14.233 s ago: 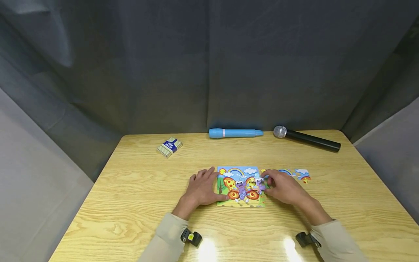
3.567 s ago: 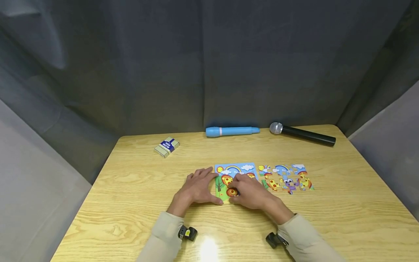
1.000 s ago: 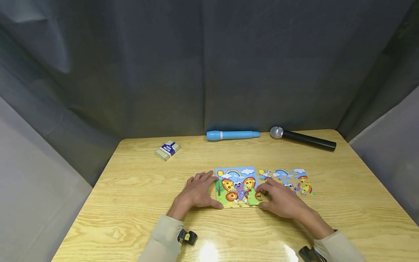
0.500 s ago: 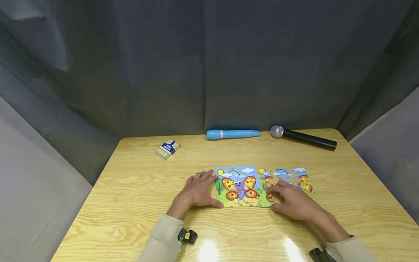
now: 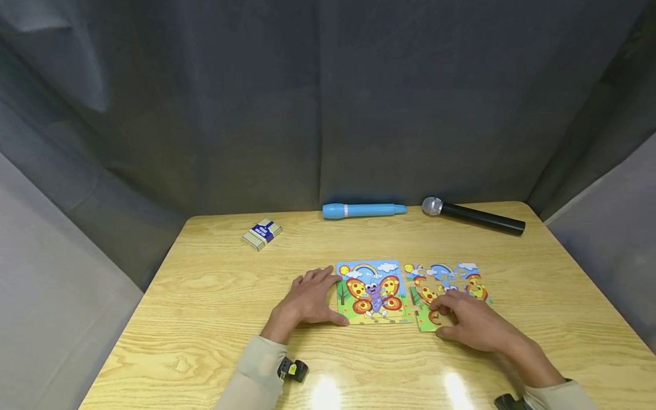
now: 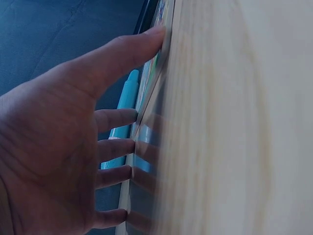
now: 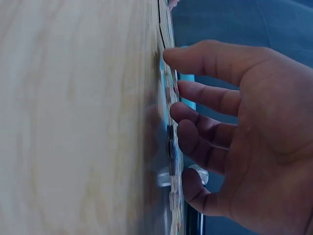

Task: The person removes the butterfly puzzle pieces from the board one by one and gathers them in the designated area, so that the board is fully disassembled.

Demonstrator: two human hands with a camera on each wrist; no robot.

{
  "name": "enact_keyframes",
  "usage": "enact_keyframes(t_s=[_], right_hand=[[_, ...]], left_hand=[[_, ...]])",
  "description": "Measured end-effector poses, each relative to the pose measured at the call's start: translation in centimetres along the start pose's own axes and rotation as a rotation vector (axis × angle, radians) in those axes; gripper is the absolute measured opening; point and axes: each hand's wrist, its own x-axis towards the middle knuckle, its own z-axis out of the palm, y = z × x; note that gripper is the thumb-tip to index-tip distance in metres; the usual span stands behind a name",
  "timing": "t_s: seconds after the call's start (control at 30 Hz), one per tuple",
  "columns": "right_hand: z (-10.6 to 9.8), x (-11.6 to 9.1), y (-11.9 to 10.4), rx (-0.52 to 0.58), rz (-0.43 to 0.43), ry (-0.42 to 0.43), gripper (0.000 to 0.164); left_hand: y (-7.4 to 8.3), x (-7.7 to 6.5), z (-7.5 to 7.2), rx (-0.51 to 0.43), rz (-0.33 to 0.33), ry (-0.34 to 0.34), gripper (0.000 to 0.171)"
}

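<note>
A butterfly picture board (image 5: 374, 290) lies flat on the table. My left hand (image 5: 306, 300) rests along its left side, thumb at the lower left corner and fingertips by the upper left edge; in the left wrist view its fingers are spread and fairly straight. To the right of the board, my right hand (image 5: 474, 319) pinches a green puzzle piece (image 5: 426, 320) with an orange swirl between thumb and fingers, low at the table. Just beyond it are laid-out puzzle pieces (image 5: 476, 287) in a partly joined butterfly picture. The hand hides some of these pieces.
At the back of the table lie a blue microphone (image 5: 364, 210) and a black microphone (image 5: 476, 219) with a silver head. A banded bundle of pale sticks (image 5: 262, 234) lies at the back left. A dark curtain (image 5: 256, 114) hangs behind the table.
Over the last second my right hand has carried the green piece rightwards off the board to below the laid-out pieces. More pieces lie there than 14 seconds ago. My left hand stays put.
</note>
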Motion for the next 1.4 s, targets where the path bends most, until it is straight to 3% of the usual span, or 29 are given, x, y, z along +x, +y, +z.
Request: enact_keyframes(t_s=[0.5,0.73,0.83,1.17,1.4], right_hand=[[0.2,-0.2,0.2,0.027,-0.038,-0.003,0.042],[0.2,0.4,-0.6,0.08,0.004,-0.026,0.044],[0.3,0.8,-1.2,0.095,-0.016,-0.021,0.042],[1.3,2.2,-2.8,0.038,-0.08,0.052,0.041],[1.6,2.7,-3.3,0.012,-0.068,0.056,0.041]], left_hand=[[-0.1,0.0,0.2,0.0,0.002,0.002,0.1],[0.0,-0.1,0.1,0.001,-0.001,0.001,0.099],[0.0,-0.1,0.1,-0.007,0.002,0.004,0.099],[-0.1,-0.1,0.0,-0.011,-0.002,0.007,0.098],[0.0,0.0,0.1,-0.007,-0.004,0.004,0.099]])
